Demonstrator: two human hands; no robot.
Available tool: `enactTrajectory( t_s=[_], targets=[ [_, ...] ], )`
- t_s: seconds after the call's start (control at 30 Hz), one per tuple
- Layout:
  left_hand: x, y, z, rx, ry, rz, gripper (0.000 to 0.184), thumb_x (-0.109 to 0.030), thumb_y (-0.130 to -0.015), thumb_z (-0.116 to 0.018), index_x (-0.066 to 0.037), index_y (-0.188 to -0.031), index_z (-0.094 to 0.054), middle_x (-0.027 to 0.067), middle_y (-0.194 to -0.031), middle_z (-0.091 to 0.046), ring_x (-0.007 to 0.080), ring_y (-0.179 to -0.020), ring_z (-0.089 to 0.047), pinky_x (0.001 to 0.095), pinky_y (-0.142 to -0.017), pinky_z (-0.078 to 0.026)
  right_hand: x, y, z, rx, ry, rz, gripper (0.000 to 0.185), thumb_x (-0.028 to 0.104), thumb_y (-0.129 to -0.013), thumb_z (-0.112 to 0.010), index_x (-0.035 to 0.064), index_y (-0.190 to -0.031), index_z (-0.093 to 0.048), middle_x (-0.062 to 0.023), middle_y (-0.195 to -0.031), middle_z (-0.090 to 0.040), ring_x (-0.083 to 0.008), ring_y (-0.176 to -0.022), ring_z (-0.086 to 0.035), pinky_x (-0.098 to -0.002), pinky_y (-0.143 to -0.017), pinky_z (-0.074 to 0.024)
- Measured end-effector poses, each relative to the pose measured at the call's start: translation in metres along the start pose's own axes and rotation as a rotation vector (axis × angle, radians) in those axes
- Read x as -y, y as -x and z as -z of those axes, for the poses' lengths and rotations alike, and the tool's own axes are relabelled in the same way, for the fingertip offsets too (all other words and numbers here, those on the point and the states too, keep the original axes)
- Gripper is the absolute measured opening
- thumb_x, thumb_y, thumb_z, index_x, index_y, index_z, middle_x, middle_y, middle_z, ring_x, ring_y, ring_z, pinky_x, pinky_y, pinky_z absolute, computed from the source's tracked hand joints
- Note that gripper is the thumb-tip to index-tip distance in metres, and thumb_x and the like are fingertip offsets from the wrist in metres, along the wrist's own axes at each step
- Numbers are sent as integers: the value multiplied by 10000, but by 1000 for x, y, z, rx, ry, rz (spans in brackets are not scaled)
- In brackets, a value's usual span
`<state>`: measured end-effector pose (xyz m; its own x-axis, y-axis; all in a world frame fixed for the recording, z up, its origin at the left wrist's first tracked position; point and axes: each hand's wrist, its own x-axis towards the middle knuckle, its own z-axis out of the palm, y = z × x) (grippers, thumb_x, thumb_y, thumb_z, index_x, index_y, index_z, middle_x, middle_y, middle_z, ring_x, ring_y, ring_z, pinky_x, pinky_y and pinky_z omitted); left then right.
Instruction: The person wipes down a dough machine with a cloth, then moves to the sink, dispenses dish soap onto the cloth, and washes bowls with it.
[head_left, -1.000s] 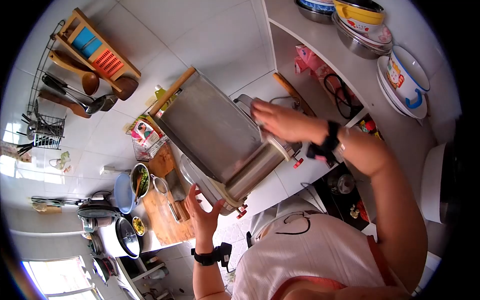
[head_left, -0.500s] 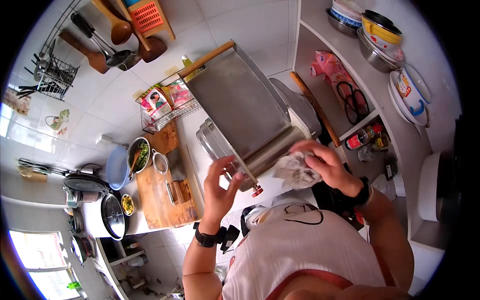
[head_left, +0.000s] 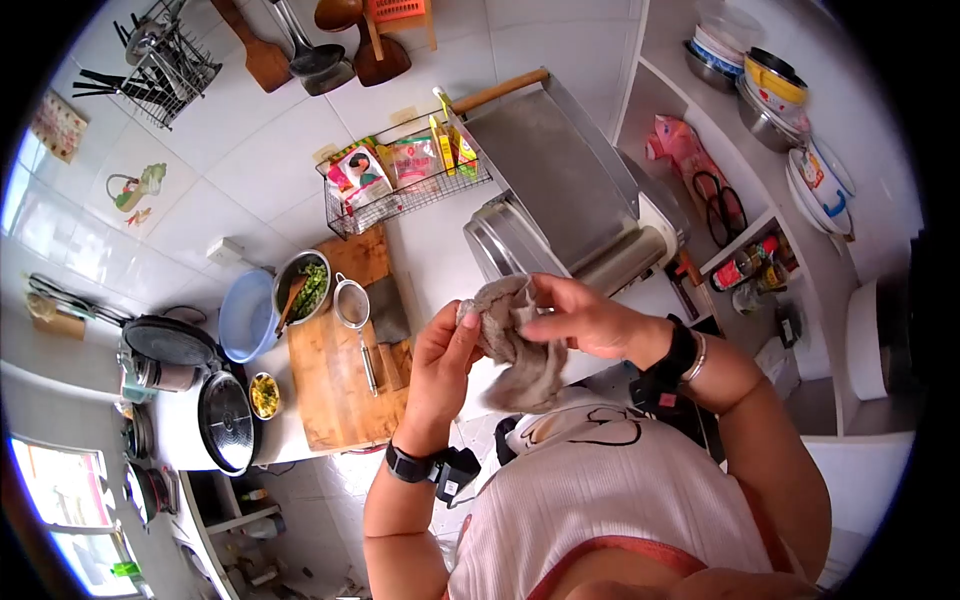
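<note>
A crumpled grey cloth (head_left: 520,345) hangs between my two hands in front of my apron. My left hand (head_left: 448,350) pinches its upper left side between thumb and fingers. On the other side, my right hand (head_left: 585,318) has its fingers closed on the upper right part, partly hidden behind the fabric. Just beyond the hands stands a steel machine (head_left: 560,165) with a flat sloping top and a roller along its near edge.
Left of the machine lies a wooden cutting board (head_left: 325,385) with a strainer (head_left: 352,303), a cleaver (head_left: 388,312) and a bowl of chopped greens (head_left: 313,290). A blue basin (head_left: 247,315) sits beside it. Shelves with bowls (head_left: 770,85) rise on the right.
My right hand has brought the cloth leftward from the machine's right side, and my left hand, empty before, now grips it too. The view has shifted, showing the machine farther right.
</note>
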<state>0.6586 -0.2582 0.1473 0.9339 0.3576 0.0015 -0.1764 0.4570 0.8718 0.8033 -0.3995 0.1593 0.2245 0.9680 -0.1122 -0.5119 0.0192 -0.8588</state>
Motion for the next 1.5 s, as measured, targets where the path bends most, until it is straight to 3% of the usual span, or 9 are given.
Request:
enactTrajectory(
  t_s=[0.2,0.33,0.53,0.6,0.67,0.77,0.9,1.17,1.5],
  targets=[
    [26,13,63,-518,-538,-217,189,-163,-930,-507,-25,-1054,-544,17,-932,-602,70,-838,-555,190,-726,-434,-49,-36,-12,-260,703,384,169,66,-783,-586,-20,-924,-550,-84,-705,-566,-125,-637,-533,-299,-594,-432],
    [47,30,68,-201,386,414,491,-479,-925,-433,-55,-1155,-523,57,-1014,-612,160,-931,-572,288,-829,-461,-71,-49,-46,-214,1228,447,286,98,-805,-584,-9,-1066,-536,-153,-889,-598,-278,-792,-612,-362,-692,-483],
    [87,22,68,-69,732,112,519,-467,-923,-405,-35,-1174,-546,132,-1178,-571,258,-1052,-562,380,-905,-452,-51,10,-49,38,1383,631,306,119,-751,-668,30,-1031,-581,-173,-1206,-512,-308,-1044,-547,-399,-885,-440],
    [81,13,16,-149,437,-94,509,-420,-938,-374,-42,-1257,-496,172,-1289,-473,300,-1161,-477,410,-1032,-327,-32,38,-19,-112,1350,570,265,68,-771,-634,33,-1030,-588,-129,-1188,-545,-282,-1035,-562,-371,-859,-468],
    [96,-9,8,118,-625,-509,470,-354,-930,-393,-94,-1318,-448,189,-1372,-368,323,-1243,-375,459,-1066,-248,-13,64,11,-270,1344,500,195,30,-763,-619,19,-958,-614,-134,-1092,-594,-305,-939,-604,-359,-802,-497],
    [118,-34,-31,197,-1442,-737,457,-244,-801,-566,-146,-1246,-529,175,-1239,-451,375,-1153,-411,504,-999,-301,2,100,52,-397,1378,475,168,5,-769,-609,-6,-936,-607,-150,-991,-623,-310,-902,-613,-331,-764,-492],
    [140,-40,-47,-126,-1434,-709,410,-163,-769,-586,-73,-1166,-534,180,-1011,-496,383,-972,-469,476,-847,-373,13,137,90,-411,1300,413,139,-16,-778,-591,-16,-916,-607,-146,-963,-633,-293,-874,-622,-321,-751,-488],
    [111,-85,-55,-458,-1401,-433,417,-124,-813,-481,57,-1189,-470,242,-1162,-489,403,-1063,-447,459,-927,-345,43,129,139,-289,1256,488,90,-5,-798,-587,-18,-885,-606,-127,-918,-644,-263,-830,-634,-306,-723,-493],
    [85,-148,5,-245,-1594,-660,424,-111,-805,-495,42,-1199,-472,235,-1222,-473,405,-1148,-424,459,-991,-332,37,44,89,-129,1299,610,185,17,-787,-596,13,-972,-599,-125,-1102,-580,-286,-953,-590,-337,-797,-475]
  ],
)
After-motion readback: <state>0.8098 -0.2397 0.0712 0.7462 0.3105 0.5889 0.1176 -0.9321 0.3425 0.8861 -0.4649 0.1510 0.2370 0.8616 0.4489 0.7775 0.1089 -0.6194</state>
